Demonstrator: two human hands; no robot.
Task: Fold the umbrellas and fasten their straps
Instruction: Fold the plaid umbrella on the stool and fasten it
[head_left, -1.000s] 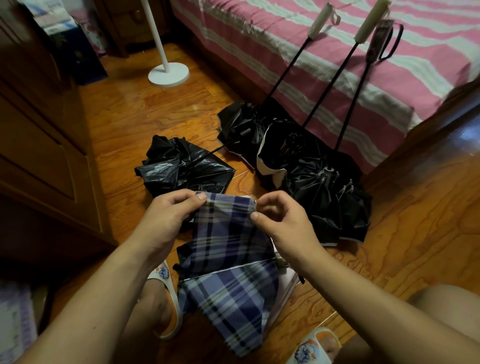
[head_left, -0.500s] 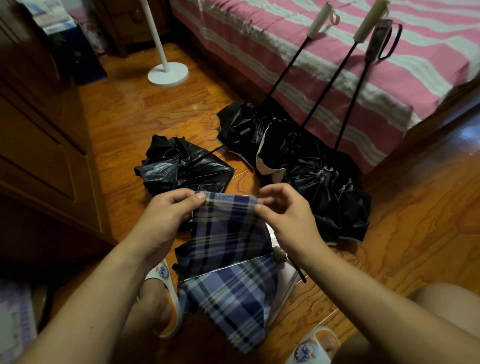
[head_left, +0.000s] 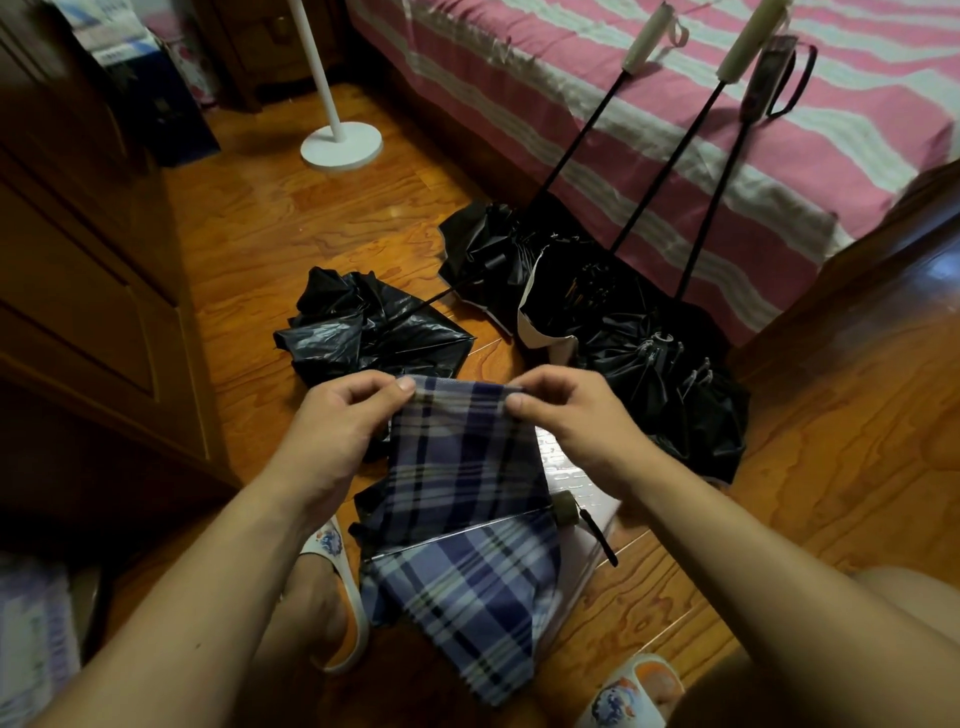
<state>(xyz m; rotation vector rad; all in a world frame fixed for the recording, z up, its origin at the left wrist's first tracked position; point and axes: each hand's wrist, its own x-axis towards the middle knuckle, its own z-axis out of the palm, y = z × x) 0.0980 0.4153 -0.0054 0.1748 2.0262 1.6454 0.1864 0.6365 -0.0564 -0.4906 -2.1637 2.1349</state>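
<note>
Head view: both hands grasp the plaid umbrella (head_left: 462, 499), which lies on the wooden floor (head_left: 291, 228) directly in front of the person. The left hand (head_left: 343, 421) pinches the far left corner of one canopy panel; the right hand (head_left: 566, 415) pinches the far right corner. The panel edge is stretched taut between them. The umbrella's long axis runs roughly away from the person, its stub end (head_left: 566, 506) just beside the right forearm. Both hands are equally near. Judgement: panel smoothing is in progress; strap not fastened. Four black umbrellas (head_left: 374, 332) lie unfolded beyond, near the bed (head_left: 623, 78)
</note>
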